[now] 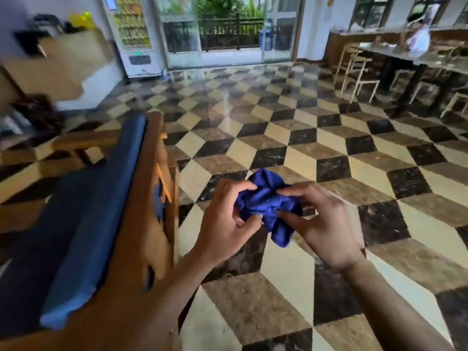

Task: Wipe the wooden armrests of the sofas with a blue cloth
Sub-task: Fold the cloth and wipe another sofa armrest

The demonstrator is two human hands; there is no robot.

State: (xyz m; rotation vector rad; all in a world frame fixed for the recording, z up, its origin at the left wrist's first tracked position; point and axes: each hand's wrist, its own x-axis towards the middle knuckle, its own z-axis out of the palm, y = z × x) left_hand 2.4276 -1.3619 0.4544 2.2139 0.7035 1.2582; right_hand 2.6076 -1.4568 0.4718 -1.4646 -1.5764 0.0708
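Wood of the sofa's flat brown armrest (131, 236) runs beside its blue seat cushion (83, 211). Right of that armrest, over the checkered tile floor (291, 138), my left hand (225, 224) and my right hand (326, 224) both pinch the crumpled blue cloth (266, 201), bunched between them, clear of the wood.

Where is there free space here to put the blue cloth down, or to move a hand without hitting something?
Free: the checkered floor between the sofa on the left and the dining table with chairs at far right. Both hands, left hand and right hand, hold the blue cloth above that floor. Crowded: the far right by the table, and the blurred left corner behind the sofa.
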